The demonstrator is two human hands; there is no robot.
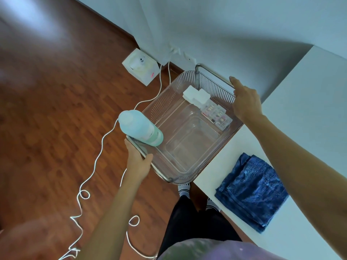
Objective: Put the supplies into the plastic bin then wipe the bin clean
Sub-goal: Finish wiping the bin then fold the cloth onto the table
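**Bin held by both handles, off the bench edge**

Head view: I've got both hands on the bin (187, 139). Left hand (138, 160) is closed round the near metal handle (137, 147), thumb over the top. Right hand (245, 102) is wrapped on the far handle (212, 73), fingers curled over the bar. Neither hand has anything else in it.

The bin is clear plastic with ribbed walls. It sits mostly out past the bench (304, 113) edge, over the floor (56, 91), one long side along the bench edge. I can't tell whether that side rests on the bench or is lifted clear.

Inside the bin: a pale green bottle (140, 129) at the left end, close to my left hand, tilted, its top leaning out over the rim. At the far right corner, white blocks (196, 94) and, touching them, a clear compartment box (216, 115) with small coloured bits. Contents too small to make out. The middle of the bin floor is bare.

On the bench, near side, well apart from the bin: a folded blue cloth (251, 192), untouched.

On the floor: a white cable (93, 166) snaking from the wall sockets (176, 50), and a white box (139, 66) by the wall. My legs and socks show below the bin.
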